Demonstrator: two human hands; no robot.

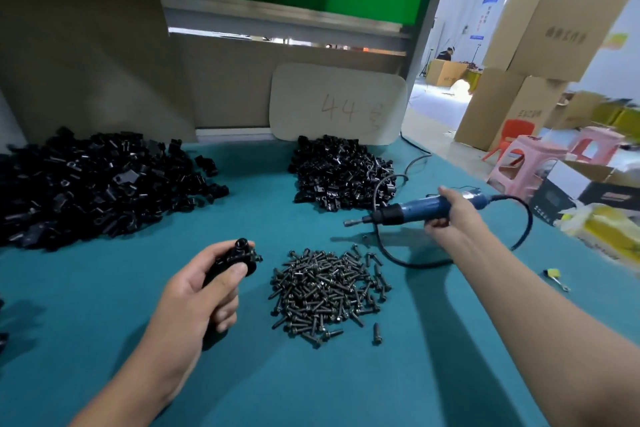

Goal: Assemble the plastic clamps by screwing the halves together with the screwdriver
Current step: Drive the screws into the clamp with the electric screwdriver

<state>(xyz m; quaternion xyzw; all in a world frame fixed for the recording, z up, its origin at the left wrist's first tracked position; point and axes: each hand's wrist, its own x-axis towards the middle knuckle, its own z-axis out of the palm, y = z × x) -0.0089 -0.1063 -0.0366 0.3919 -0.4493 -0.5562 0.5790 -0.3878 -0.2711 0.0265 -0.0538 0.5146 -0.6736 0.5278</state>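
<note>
Here the left hand [201, 291] is raised a little above the teal table [346, 374], the forearm coming from the lower left corner. Its fingers are curled and the thumb presses on a black plastic clamp [239, 258], so the clamp is pinched between thumb and fingers. A screw seems to stick out of the clamp on the right side, but it is small and dark and I cannot tell it surely.

The right hand [450, 211] is stretched far forward and to the right, the arm long and almost straight. It is closed around the blue handle of the electric screwdriver [408, 211], whose metal tip points to the left and is held above the table. The black cable [519, 218] loops behind the hand.

Between the two hands lies a heap of screws [329, 291]. Farther back are two piles of black clamp halves, a big one at left [93, 187] and a smaller one [339, 173] near the screwdriver. The single parts in the piles are hard to make out.
</note>
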